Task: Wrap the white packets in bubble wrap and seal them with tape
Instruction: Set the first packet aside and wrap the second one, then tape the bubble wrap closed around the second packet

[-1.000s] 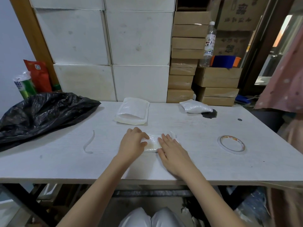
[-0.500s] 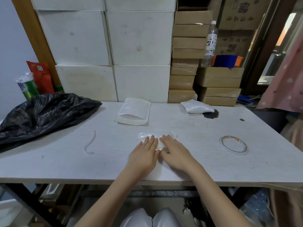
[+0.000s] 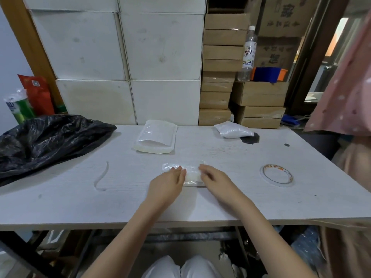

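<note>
A small white packet wrapped in clear bubble wrap (image 3: 191, 174) lies flat on the white table (image 3: 230, 197) in front of me. My left hand (image 3: 167, 184) rests on its left part with straight fingers. My right hand (image 3: 215, 182) lies flat on its right part, fingers extended. A roll of tape (image 3: 276, 175) lies flat to the right of my hands. A stack of bubble wrap sheets (image 3: 155, 139) sits further back at the centre. Another white packet (image 3: 232, 131) lies at the back right.
A black plastic bag (image 3: 44, 137) covers the table's left side. A thin white strip (image 3: 102, 176) lies left of my hands. White and brown boxes (image 3: 164, 67) are stacked behind the table, with a water bottle (image 3: 248, 55) on them. A person in pink (image 3: 345, 101) stands at right.
My hands were together at the wrapped packet's near edge half a second ago; now they have spread apart over its left and right parts. The packet stays flat on the table.
</note>
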Action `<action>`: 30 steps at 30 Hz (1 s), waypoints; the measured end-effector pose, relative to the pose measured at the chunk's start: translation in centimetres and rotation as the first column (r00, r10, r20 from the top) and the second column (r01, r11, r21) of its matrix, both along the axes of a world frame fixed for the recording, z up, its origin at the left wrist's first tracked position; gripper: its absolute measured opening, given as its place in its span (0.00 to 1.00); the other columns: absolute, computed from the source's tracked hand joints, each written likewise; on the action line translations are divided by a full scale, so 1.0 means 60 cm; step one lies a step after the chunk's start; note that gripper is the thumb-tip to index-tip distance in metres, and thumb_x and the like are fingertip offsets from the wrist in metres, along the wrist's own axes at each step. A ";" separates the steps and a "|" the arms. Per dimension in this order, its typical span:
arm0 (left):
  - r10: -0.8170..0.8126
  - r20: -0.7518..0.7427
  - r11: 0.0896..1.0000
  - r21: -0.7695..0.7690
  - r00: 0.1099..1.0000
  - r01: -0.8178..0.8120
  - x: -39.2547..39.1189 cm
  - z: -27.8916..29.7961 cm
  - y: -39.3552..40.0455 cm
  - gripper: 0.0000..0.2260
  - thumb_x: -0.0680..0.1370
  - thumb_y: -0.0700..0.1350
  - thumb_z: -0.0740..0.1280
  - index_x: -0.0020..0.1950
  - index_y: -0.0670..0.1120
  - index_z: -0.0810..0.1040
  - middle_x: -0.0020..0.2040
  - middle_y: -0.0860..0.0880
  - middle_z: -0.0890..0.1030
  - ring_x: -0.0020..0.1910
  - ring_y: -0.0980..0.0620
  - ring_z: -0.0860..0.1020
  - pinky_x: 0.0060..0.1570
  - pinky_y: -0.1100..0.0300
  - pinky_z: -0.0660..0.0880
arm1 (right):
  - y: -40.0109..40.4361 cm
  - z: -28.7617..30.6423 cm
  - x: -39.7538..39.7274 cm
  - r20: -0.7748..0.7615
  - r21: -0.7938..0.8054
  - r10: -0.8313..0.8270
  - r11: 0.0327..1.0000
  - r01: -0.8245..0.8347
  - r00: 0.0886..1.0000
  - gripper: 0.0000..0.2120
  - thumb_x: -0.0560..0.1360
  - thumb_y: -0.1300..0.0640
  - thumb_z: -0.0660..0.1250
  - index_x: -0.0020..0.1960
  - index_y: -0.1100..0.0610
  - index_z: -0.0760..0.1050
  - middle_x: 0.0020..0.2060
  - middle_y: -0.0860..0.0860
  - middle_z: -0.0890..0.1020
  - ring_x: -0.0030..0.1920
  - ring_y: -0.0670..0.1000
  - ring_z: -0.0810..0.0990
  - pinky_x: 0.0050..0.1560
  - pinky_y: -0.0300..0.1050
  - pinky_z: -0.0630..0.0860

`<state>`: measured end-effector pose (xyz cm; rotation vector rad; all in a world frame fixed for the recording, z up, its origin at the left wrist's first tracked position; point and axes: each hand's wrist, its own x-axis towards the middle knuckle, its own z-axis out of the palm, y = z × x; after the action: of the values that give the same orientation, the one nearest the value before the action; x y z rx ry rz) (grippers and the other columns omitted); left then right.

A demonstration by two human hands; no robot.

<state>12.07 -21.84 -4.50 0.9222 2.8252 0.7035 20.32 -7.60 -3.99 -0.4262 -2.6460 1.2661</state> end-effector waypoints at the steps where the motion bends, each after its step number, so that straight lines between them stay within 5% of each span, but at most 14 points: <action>1: 0.026 -0.065 1.000 -0.016 0.998 -0.027 0.000 0.004 0.002 0.17 0.82 0.54 0.50 0.62 0.52 0.75 0.65 0.54 0.76 0.64 0.51 0.73 0.59 0.56 0.72 | 0.009 -0.002 0.003 -0.057 -0.050 -0.057 0.997 0.055 0.997 0.16 0.80 0.61 0.57 0.66 0.59 0.71 0.70 0.50 0.69 0.70 0.49 0.67 0.69 0.38 0.61; 3: 0.031 -0.179 0.998 -0.043 0.983 -0.040 -0.001 0.007 0.006 0.13 0.80 0.51 0.54 0.52 0.51 0.78 0.53 0.52 0.81 0.56 0.50 0.76 0.50 0.56 0.75 | 0.036 -0.009 0.012 -0.153 0.046 -0.219 0.973 0.228 0.964 0.15 0.78 0.62 0.58 0.63 0.60 0.73 0.68 0.51 0.71 0.68 0.50 0.68 0.66 0.37 0.62; 5: 0.044 -0.186 0.999 -0.005 0.982 -0.046 -0.003 0.010 0.007 0.09 0.78 0.50 0.59 0.48 0.52 0.78 0.47 0.52 0.80 0.53 0.51 0.76 0.46 0.58 0.73 | 0.070 -0.013 0.026 -0.186 0.342 -0.358 0.850 0.402 0.915 0.15 0.76 0.63 0.59 0.62 0.60 0.74 0.64 0.53 0.74 0.64 0.54 0.68 0.60 0.41 0.65; 8: 0.072 -0.140 0.997 0.031 0.988 -0.069 -0.004 0.018 0.009 0.09 0.76 0.50 0.61 0.51 0.56 0.79 0.51 0.53 0.80 0.56 0.50 0.76 0.48 0.58 0.71 | 0.118 -0.013 0.047 -0.101 0.623 -0.552 0.613 0.486 0.827 0.14 0.76 0.63 0.58 0.59 0.62 0.74 0.60 0.57 0.74 0.61 0.58 0.69 0.57 0.48 0.66; 13: 0.069 -0.170 0.998 0.026 0.983 -0.065 0.000 0.020 0.016 0.12 0.77 0.48 0.61 0.60 0.56 0.74 0.57 0.55 0.79 0.57 0.50 0.76 0.51 0.57 0.70 | 0.153 -0.021 0.057 0.031 0.740 -0.704 0.494 0.457 0.710 0.14 0.77 0.61 0.57 0.60 0.63 0.73 0.60 0.59 0.74 0.63 0.59 0.69 0.61 0.49 0.65; 18: 0.042 -0.223 0.999 -0.002 0.974 -0.043 -0.004 0.017 0.020 0.11 0.77 0.48 0.61 0.58 0.54 0.76 0.58 0.55 0.80 0.57 0.50 0.75 0.52 0.57 0.69 | 0.164 -0.029 0.057 0.020 0.685 -0.697 0.531 0.498 0.717 0.12 0.78 0.61 0.58 0.58 0.63 0.74 0.59 0.59 0.75 0.62 0.58 0.71 0.59 0.46 0.68; 23: -0.001 -0.279 0.999 -0.045 0.960 -0.012 -0.016 0.012 0.026 0.11 0.75 0.46 0.64 0.57 0.51 0.78 0.57 0.51 0.78 0.59 0.48 0.72 0.54 0.57 0.67 | 0.167 -0.024 0.063 -0.056 0.501 -0.676 0.617 0.606 0.734 0.12 0.72 0.70 0.58 0.34 0.59 0.72 0.44 0.56 0.77 0.51 0.58 0.76 0.45 0.44 0.67; 27: -0.043 -0.285 0.999 0.019 0.958 0.051 -0.014 0.013 0.031 0.11 0.74 0.40 0.66 0.55 0.47 0.79 0.56 0.49 0.74 0.59 0.48 0.70 0.52 0.58 0.69 | 0.146 0.002 0.064 -0.171 0.267 -0.700 0.645 0.716 0.694 0.08 0.76 0.65 0.61 0.48 0.63 0.79 0.48 0.57 0.80 0.51 0.59 0.77 0.43 0.45 0.70; 30: -0.121 -0.215 0.987 0.073 0.969 0.140 -0.010 0.012 0.034 0.13 0.73 0.33 0.62 0.53 0.45 0.77 0.52 0.50 0.76 0.53 0.50 0.75 0.45 0.62 0.69 | 0.117 0.031 0.046 -0.306 0.115 -0.566 0.776 0.620 0.765 0.07 0.76 0.62 0.65 0.50 0.61 0.80 0.49 0.55 0.81 0.50 0.56 0.79 0.50 0.47 0.73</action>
<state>11.45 -19.82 -3.80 1.2554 2.8957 0.7604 23.08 -0.61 -2.12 -0.9143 -2.1217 0.7628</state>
